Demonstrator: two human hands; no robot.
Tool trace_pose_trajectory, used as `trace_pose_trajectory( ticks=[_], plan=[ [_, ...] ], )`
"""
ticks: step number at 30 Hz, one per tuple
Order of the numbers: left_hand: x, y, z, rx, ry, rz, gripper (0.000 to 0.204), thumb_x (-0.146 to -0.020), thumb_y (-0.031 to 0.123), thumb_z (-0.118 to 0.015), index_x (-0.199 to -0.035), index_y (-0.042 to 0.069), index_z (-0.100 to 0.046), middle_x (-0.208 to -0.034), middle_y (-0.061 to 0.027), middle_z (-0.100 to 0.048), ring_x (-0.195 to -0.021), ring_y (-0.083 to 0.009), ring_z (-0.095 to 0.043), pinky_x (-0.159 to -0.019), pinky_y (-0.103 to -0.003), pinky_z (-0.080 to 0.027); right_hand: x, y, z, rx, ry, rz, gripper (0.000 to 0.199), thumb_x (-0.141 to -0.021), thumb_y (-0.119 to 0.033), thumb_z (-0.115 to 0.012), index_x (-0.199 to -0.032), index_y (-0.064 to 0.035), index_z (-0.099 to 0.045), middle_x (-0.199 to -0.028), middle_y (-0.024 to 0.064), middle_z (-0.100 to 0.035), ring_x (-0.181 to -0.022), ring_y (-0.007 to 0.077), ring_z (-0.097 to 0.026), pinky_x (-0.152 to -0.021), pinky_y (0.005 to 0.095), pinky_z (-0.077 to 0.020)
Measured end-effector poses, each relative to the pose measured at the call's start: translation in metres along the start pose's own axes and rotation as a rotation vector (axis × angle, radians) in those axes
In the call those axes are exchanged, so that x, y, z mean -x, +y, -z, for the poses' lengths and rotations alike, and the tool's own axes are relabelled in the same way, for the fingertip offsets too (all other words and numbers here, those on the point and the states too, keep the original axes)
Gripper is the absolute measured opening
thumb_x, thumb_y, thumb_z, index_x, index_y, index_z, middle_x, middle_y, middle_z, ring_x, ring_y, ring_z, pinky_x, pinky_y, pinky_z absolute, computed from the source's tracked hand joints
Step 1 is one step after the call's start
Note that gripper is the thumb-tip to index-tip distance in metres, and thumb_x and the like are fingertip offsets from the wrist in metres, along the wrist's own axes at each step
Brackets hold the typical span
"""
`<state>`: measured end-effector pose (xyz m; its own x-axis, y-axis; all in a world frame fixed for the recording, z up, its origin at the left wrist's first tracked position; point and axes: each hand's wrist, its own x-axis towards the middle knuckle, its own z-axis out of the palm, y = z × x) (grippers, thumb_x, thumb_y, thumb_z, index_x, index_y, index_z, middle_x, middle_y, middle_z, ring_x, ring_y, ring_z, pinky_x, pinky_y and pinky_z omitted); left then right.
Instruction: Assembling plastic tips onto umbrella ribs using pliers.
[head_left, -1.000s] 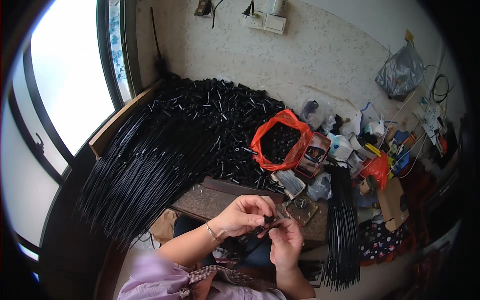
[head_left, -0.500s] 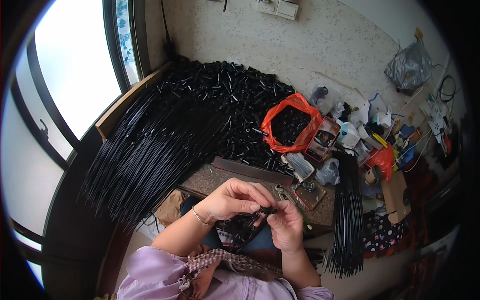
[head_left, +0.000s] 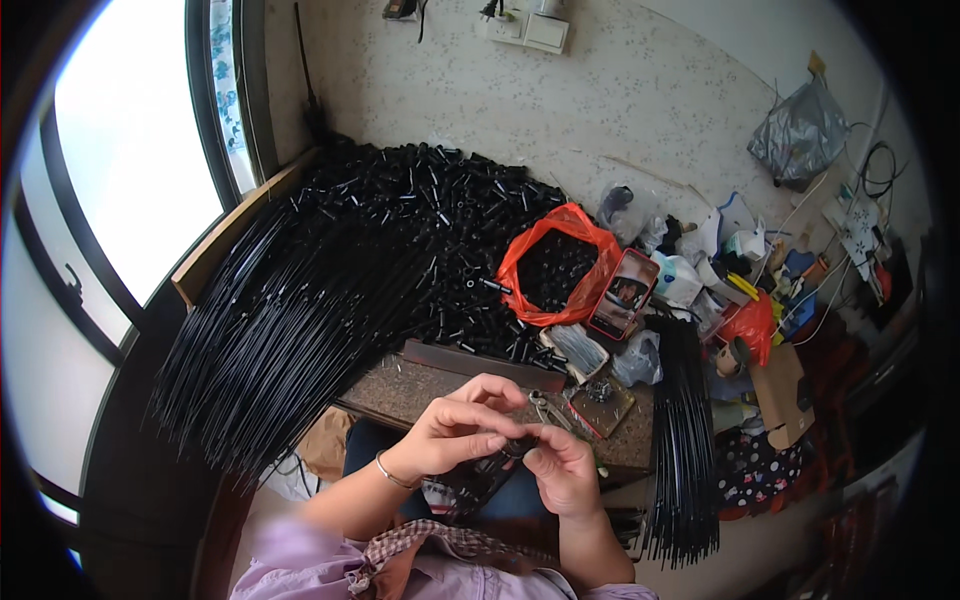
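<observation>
My left hand (head_left: 452,432) and my right hand (head_left: 564,468) meet over my lap, just in front of the table's near edge. Both pinch one small black part (head_left: 517,447) between their fingertips; its exact shape is hidden by my fingers. A bracelet circles my left wrist. Behind my hands, a large heap of short black tubes (head_left: 430,230) and a fan of long thin black rods (head_left: 280,340) cover the table's left side. An orange plastic bag (head_left: 556,264) full of small black parts lies open at the middle.
A phone (head_left: 622,294) leans beside the orange bag. Another bundle of black rods (head_left: 682,430) hangs over the table's right front. Clutter of bags, boxes and cables fills the right end. Small pliers (head_left: 546,408) and a flat tin (head_left: 597,404) lie on the stone slab (head_left: 400,385). A window (head_left: 120,170) is at the left.
My hands stay together on the small black part, with only slight finger movement. The camera view has shifted a little, so the table sits lower in the picture.
</observation>
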<state>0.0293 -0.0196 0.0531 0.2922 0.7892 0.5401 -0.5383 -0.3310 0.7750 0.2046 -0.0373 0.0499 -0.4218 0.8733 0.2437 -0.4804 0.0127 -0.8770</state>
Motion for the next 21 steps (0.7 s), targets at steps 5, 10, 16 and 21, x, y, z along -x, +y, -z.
trace_pose_trajectory(
  ticks=[5, 10, 16, 21],
  plan=[
    [0.006, -0.009, -0.012, -0.738, 0.232, -0.450, 0.012, -0.070, -0.001, -0.065, -0.081, 0.002, -0.061, -0.086, -0.0094, -0.056, -0.076, -0.0180, -0.053, -0.068, -0.026, -0.043, 0.001, 0.003, 0.003, 0.124, 0.205, 0.093, 0.027, -0.083, -0.008, -0.059, -0.106, 0.0067, -0.053, -0.092, 0.0074, -0.059, -0.080, 0.0105, -0.055, -0.076, 0.0224, -0.0440],
    [0.001, -0.007, -0.027, -0.625, 0.235, -0.283, 0.011, -0.071, -0.001, -0.066, -0.081, 0.001, -0.061, -0.086, -0.0096, -0.057, -0.077, -0.0187, -0.057, -0.067, -0.027, -0.046, 0.001, 0.015, 0.004, 0.110, 0.315, 0.246, 0.023, -0.084, -0.007, -0.057, -0.104, 0.0042, -0.052, -0.098, 0.0104, -0.059, -0.086, 0.0153, -0.057, -0.079, 0.0269, -0.0459],
    [0.010, -0.007, -0.027, -0.486, 0.242, -0.143, 0.011, -0.073, 0.002, -0.068, -0.081, 0.000, -0.061, -0.088, -0.0099, -0.057, -0.081, -0.0173, -0.057, -0.071, -0.027, -0.046, -0.001, 0.014, 0.004, 0.052, 0.191, 0.263, 0.028, -0.080, -0.009, -0.063, -0.104, 0.0018, -0.053, -0.098, 0.0082, -0.057, -0.088, 0.0146, -0.055, -0.081, 0.0265, -0.0443],
    [0.014, -0.003, -0.022, -0.080, 0.154, 0.087, 0.013, -0.074, 0.002, -0.068, -0.083, -0.001, -0.059, -0.093, -0.0074, -0.053, -0.088, -0.0130, -0.052, -0.076, -0.026, -0.043, -0.004, 0.005, 0.002, 0.052, 0.116, 0.249, 0.028, -0.074, -0.005, -0.068, -0.100, 0.0007, -0.058, -0.093, 0.0068, -0.054, -0.083, 0.0134, -0.052, -0.078, 0.0241, -0.0405]
  ],
)
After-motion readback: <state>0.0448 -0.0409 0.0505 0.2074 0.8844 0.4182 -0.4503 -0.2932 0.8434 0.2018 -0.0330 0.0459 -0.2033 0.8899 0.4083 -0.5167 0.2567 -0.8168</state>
